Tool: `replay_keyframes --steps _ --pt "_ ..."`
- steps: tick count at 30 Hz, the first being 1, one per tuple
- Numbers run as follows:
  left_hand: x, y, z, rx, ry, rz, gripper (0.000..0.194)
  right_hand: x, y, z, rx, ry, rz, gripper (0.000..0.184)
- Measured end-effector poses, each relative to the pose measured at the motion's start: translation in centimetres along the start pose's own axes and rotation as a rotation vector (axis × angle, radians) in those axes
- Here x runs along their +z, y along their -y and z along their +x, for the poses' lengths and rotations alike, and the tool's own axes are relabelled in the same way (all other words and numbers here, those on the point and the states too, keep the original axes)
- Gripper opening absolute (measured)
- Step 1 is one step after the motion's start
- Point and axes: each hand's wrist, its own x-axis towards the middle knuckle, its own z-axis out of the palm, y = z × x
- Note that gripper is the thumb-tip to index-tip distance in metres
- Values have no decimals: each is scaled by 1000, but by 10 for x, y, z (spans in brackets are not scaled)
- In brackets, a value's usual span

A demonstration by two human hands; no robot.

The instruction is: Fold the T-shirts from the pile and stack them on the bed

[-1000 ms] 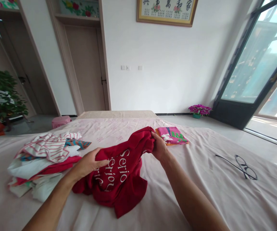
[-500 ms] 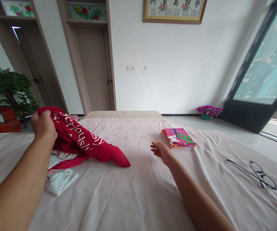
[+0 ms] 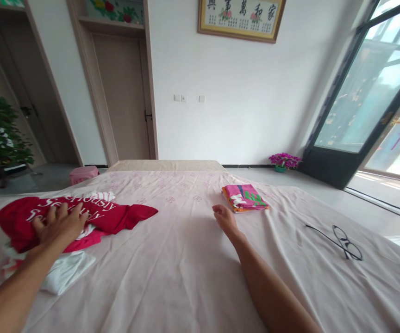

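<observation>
Fingers spread, my left hand (image 3: 61, 224) lies flat on a crumpled red garment with white lettering (image 3: 113, 213). The garment rests on top of other clothes, and a white cloth (image 3: 70, 270) sticks out from under it toward me. My right hand (image 3: 225, 218) hovers over or rests on the sheet, fingers curled in and nothing visible in them. Just beyond it, to the right, sits a folded stack of pink and orange cloth (image 3: 245, 198) with a green and white print. The right hand is beside this stack, not gripping it.
A pale flowered sheet (image 3: 172, 259) covers the wide surface before me. Black-framed glasses (image 3: 347, 245) lie on it at the right. Past the far edge stand a pink stool (image 3: 84, 175) at the left and a pot of purple flowers (image 3: 285, 161) at the right.
My left hand has let go of the lifted red garment, which now lies on the clothes pile under the spread palm. My right hand's fingers have curled in. The view has turned right.
</observation>
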Motion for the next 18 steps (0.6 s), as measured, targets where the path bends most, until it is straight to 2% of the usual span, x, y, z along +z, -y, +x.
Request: replay_keyframes --steps 2,4,5,7,9,11,13,15,18 --pt "-3 -20 -5 64 -98 1 40 -15 0 7 -16 -89 -189 40" --pt "-7 -51 -21 248 -142 -14 43 -27 0 14 0 -181 -377 45" --pt "-7 -67 -33 336 -119 -19 44 -32 0 17 15 -216 -465 48" --pt "-2 -96 -59 471 25 -23 43 -40 -2 25 37 -248 -617 53" --pt "9 -115 -85 492 165 -20 44 -45 -5 33 40 -237 -731 59" --pt "23 -122 -104 458 262 -33 45 -50 -10 41 44 -190 -817 58" --pt "34 -122 -114 426 311 -65 44 -56 -14 47 55 -116 -860 48" --pt "39 -119 -117 420 323 -95 41 -65 -16 53 64 -58 -867 36" --pt "39 -117 -116 438 313 -97 38 -81 -13 60 68 -46 -869 26"
